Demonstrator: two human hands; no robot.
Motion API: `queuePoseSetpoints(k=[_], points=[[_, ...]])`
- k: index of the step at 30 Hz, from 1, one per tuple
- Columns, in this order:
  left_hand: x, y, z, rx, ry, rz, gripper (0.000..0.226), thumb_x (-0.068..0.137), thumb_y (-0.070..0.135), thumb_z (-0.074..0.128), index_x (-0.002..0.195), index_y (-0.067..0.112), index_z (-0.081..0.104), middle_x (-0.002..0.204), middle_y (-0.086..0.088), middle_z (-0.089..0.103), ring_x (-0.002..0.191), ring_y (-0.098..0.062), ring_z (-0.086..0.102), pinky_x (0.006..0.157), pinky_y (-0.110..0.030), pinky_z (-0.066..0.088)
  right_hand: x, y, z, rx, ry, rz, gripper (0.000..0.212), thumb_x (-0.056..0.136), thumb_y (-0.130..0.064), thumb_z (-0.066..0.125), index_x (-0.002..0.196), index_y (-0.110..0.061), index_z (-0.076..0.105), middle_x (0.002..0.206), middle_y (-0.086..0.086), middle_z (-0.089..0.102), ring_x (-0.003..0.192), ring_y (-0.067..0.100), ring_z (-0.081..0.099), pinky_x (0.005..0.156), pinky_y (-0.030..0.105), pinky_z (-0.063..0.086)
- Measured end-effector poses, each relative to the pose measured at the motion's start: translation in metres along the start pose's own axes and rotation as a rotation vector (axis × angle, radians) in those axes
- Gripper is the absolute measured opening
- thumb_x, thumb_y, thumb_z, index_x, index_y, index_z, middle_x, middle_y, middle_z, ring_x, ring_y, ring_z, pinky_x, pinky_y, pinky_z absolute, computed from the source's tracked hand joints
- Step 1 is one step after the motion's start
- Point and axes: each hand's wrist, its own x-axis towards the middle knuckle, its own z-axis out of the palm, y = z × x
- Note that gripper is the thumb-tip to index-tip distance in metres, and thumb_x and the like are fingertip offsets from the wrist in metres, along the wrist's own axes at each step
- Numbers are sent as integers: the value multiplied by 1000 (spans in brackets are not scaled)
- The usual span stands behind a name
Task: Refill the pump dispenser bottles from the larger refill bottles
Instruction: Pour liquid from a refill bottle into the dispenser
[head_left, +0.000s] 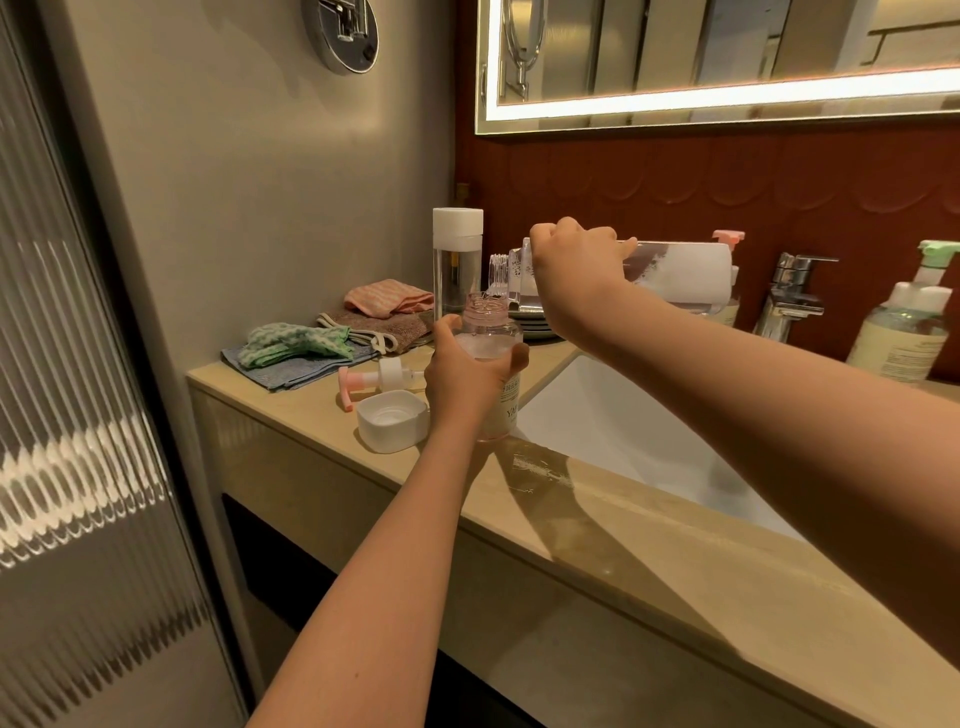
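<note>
My left hand grips a clear, pink-tinted dispenser bottle that stands uncapped at the counter's front edge, left of the sink. My right hand holds a large refill bottle tipped on its side, its mouth pointing left just above the open neck. White liquid sits in the refill bottle's far end. The pink pump head lies on the counter beside a white square cap.
A tall clear bottle with a white cap stands behind. Folded cloths lie at the counter's left. The white sink opens to the right, with a chrome tap and a green-pump bottle beyond. Stacked plates sit behind my right hand.
</note>
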Motion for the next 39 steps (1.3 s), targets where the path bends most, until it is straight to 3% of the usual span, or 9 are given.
queuePoseSetpoints(k=[39], points=[[-3,3,-2,-15,-5,1,82,76,37,74,139,16,27,140,-7,43,126,-28,42,95,-37,40,0,0,2,-33,11,3,59,87,-5,60,138,-6,31,140,22,36,127,50,35,106,60,24]])
